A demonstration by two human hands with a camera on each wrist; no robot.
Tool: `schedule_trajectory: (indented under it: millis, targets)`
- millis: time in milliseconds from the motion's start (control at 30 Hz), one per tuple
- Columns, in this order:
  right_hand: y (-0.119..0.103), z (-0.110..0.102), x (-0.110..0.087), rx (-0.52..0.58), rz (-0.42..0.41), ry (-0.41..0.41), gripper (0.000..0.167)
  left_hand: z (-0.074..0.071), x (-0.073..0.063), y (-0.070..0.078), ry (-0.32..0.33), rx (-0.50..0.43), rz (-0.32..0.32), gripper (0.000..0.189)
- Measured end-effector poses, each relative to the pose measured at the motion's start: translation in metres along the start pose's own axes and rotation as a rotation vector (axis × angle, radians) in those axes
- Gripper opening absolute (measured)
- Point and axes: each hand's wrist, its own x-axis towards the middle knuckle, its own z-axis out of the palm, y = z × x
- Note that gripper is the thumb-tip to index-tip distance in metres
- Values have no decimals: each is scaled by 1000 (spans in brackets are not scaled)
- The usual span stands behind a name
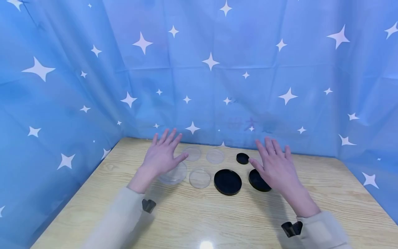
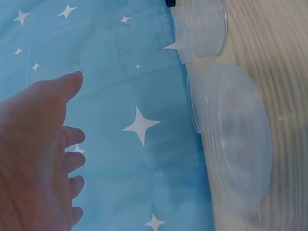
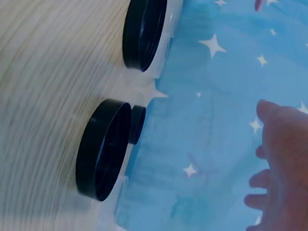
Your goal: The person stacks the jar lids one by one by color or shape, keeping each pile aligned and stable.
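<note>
My left hand is held above the table's left side, fingers spread and holding nothing. Below it lies a large clear round dish, partly covered by the hand in the head view. A smaller clear dish sits to its right, and two flat clear discs lie behind. Over the right side hovers my right hand, fingers extended and nothing in it. It partly hides a black round dish. A larger black dish and a small black one stand nearby, with raised rims.
The dishes stand in two rough rows on a light wood-grain table. A blue curtain with white stars hangs along the table's back edge and sides. A bright light reflection shows near the front.
</note>
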Motion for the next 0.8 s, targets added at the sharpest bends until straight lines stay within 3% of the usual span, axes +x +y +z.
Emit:
schedule_trajectory:
  millis: [267, 433, 600, 800]
  targets:
    - [-21, 0, 13, 73, -36, -50, 73, 3, -23, -26, 46, -60, 17, 80]
    - [-39, 12, 27, 132, -123, -23, 72, 4, -37, -50, 75, -114, 8, 80]
    - [-59, 29, 40, 333, -188, -21, 77, 7, -48, -71, 92, -287, -32, 84]
    - [-92, 39, 50, 650, -139, -117, 86, 15, -55, -87, 115, -569, -98, 89]
